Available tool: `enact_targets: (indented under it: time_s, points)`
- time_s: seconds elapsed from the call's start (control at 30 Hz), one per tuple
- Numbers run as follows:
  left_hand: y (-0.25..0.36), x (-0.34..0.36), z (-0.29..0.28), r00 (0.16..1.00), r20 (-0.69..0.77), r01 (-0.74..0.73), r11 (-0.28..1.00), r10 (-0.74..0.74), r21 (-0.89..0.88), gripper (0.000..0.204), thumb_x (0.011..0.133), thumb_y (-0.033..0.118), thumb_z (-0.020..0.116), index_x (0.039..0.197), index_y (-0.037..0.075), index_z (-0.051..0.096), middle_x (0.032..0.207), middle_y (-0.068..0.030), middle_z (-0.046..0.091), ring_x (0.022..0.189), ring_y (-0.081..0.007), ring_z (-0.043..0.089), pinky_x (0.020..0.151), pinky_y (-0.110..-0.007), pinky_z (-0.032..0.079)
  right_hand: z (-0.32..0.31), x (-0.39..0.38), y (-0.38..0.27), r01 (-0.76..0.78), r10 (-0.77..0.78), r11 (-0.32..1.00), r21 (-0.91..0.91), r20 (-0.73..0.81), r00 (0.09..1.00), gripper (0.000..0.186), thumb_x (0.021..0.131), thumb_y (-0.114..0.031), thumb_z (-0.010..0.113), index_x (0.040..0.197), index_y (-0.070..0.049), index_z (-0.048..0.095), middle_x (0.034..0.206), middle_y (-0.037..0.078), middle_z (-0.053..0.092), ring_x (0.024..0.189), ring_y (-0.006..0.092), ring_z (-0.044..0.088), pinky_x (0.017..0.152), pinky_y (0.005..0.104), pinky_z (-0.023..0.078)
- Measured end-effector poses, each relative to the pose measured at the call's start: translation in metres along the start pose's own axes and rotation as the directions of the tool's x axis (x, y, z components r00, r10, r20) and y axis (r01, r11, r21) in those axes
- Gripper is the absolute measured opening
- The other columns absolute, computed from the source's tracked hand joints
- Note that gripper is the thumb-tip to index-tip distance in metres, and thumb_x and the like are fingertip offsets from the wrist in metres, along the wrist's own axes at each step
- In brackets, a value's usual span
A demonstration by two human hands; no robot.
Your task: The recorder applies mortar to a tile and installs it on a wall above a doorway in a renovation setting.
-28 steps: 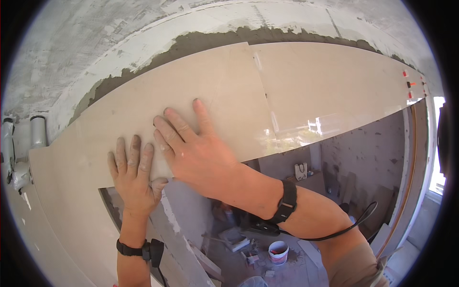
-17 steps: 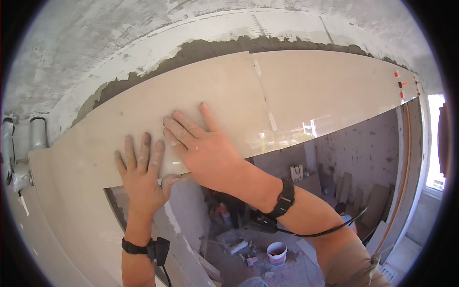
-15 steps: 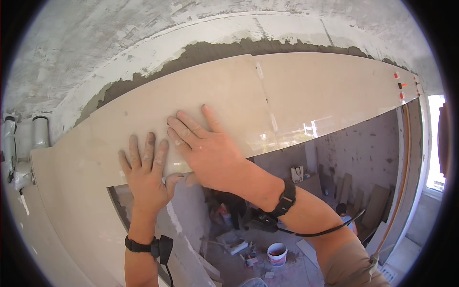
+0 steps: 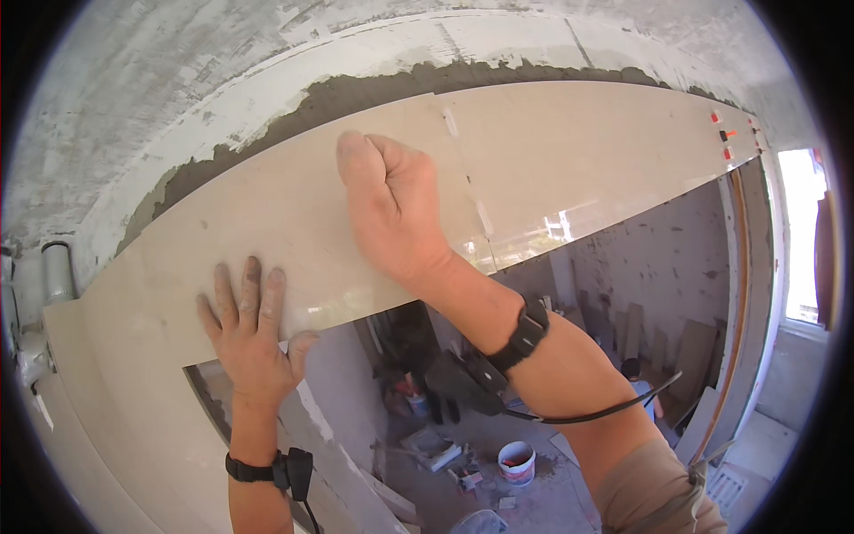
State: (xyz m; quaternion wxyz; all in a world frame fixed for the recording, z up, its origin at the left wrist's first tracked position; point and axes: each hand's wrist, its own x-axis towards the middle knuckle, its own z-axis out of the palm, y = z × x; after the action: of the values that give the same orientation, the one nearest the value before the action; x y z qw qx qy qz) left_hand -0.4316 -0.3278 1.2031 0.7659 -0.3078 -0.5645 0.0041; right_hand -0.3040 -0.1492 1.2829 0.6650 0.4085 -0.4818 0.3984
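Right hand [image 4: 391, 209] now fisted on beige tile [image 4: 294, 214], left hand [image 4: 252, 338] still flat

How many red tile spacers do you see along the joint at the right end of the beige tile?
3, stacked down the joint beside the beige tile: top, middle, bottom. Others may be hidden.

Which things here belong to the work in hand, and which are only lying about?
In hand:
- beige tile, left hand flat on it, right hand a fist against it
- neighbouring tile
- grey adhesive along the top edge
- red spacers at the right joint

Lying about:
- white bucket
- floor debris
- grey pipe
- leaning boards
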Motion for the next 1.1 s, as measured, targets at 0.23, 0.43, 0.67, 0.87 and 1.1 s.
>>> enact_targets:
  time_s: [0.23, 0.43, 0.67, 0.87, 1.1]
  points:
    - [0.008, 0.007, 0.0, 1.0, -0.015, 0.027, 0.998, -0.028, -0.065, 0.073, 0.091, 0.066, 0.046, 0.142, 0.014, 0.051, 0.147, -0.0154, 0.048, 0.14, -0.0463, 0.033, 0.108, -0.069, 0.019, -0.005, 0.022, 0.033, 0.078, -0.088, 0.992, -0.101, -0.098, 0.991, 0.042, 0.1, -0.021, 0.049, 0.066, 0.004, 0.047, 0.055, 0.018, 0.041, 0.05, 0.0171, 0.038, 0.049, 0.0379, 0.038]
    - [-0.006, -0.005, -0.008, 0.998, 0.048, 0.045, 0.999, -0.044, -0.017, 0.076, 0.091, 0.065, 0.048, 0.144, 0.012, 0.049, 0.15, -0.0165, 0.044, 0.143, -0.0454, 0.03, 0.111, -0.068, 0.017, 0.013, 0.006, 0.031, 0.098, -0.107, 0.99, -0.097, -0.086, 0.991, 0.034, 0.098, -0.021, 0.052, 0.075, 0.003, 0.057, 0.058, 0.017, 0.045, 0.053, 0.0164, 0.04, 0.053, 0.0386, 0.039]
    - [0.001, 0.003, 0.001, 0.998, -0.004, 0.059, 0.994, -0.06, -0.096, 0.082, 0.083, 0.067, 0.056, 0.144, 0.013, 0.048, 0.149, -0.0142, 0.047, 0.14, -0.0461, 0.034, 0.108, -0.068, 0.022, 0.023, 0.015, 0.021, -0.118, 0.116, 0.991, 0.06, 0.038, 0.993, 0.038, 0.099, -0.022, 0.053, 0.067, -0.002, 0.046, 0.06, -0.007, 0.039, 0.057, 0.0052, 0.032, 0.049, 0.0287, 0.028]
    - [-0.003, -0.005, 0.004, 0.976, -0.149, 0.12, 0.961, -0.161, -0.251, 0.092, 0.083, 0.071, 0.054, 0.13, -0.007, 0.048, 0.142, -0.0277, 0.048, 0.134, -0.0481, 0.042, 0.108, -0.064, 0.028, 0.098, 0.022, 0.011, 0.197, -0.251, 0.952, 0.236, 0.227, 0.941, 0.04, 0.099, -0.021, 0.052, 0.065, -0.003, 0.038, 0.06, -0.006, 0.035, 0.059, 0.004, 0.03, 0.051, 0.0266, 0.027]
    - [-0.004, -0.002, 0.005, 0.973, -0.188, 0.084, 0.968, -0.131, -0.235, 0.093, 0.084, 0.072, 0.052, 0.123, -0.012, 0.05, 0.136, -0.0345, 0.05, 0.13, -0.05, 0.046, 0.106, -0.064, 0.031, 0.098, 0.017, 0.034, -0.072, 0.062, 0.996, 0.045, 0.199, 0.978, 0.038, 0.098, -0.019, 0.051, 0.066, -0.003, 0.04, 0.06, -0.005, 0.036, 0.061, 0.0052, 0.031, 0.052, 0.0276, 0.029]
